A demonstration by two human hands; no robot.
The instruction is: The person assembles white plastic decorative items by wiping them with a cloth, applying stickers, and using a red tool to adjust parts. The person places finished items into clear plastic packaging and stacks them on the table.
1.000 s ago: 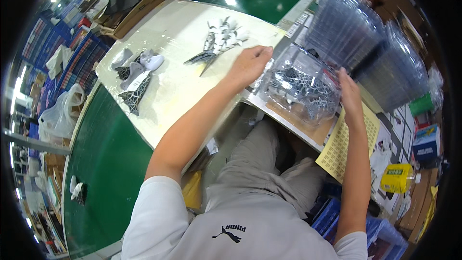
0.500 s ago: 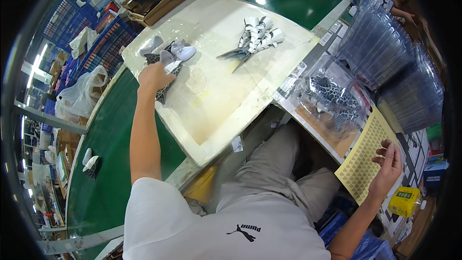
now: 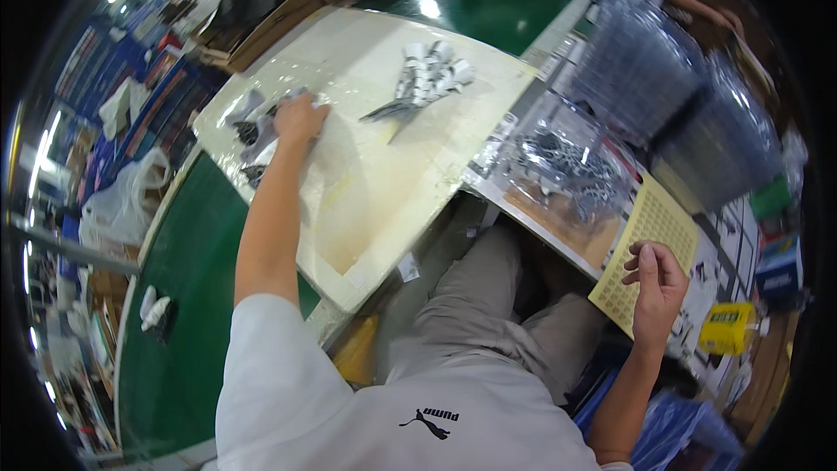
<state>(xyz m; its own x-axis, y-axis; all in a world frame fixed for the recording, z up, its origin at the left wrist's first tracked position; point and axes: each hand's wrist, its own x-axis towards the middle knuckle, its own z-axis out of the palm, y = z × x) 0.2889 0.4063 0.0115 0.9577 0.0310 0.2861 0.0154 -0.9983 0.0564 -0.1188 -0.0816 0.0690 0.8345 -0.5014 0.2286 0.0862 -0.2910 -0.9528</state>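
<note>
My left hand (image 3: 301, 119) is at the far left of a cream board (image 3: 384, 201), its fingers curled down into a small heap of white pieces and black-and-white patterned pieces (image 3: 247, 133). The hand hides what it grips, and motion blurs it. Farther right on the board lies a bundle of black-and-white banded pieces (image 3: 432, 74) with dark pointed ends. My right hand (image 3: 658, 286) hovers over a yellow sheet of small printed stickers (image 3: 621, 295). Its fingers are loosely bent and apart, with nothing visible in them.
A clear plastic bag (image 3: 571, 161) of patterned pieces lies right of the board, before stacked clear plastic trays (image 3: 641, 70). A yellow container (image 3: 728, 329) stands at the right. Small white-and-dark pieces (image 3: 155, 312) rest on the green surface (image 3: 209, 349) at left. Another person's arm (image 3: 697, 7) shows far right.
My left hand has shifted right over the heap, from the patterned piece toward the white pieces. My right hand's fingers have bent a little more above the sheet. The whole view has shifted slightly.
</note>
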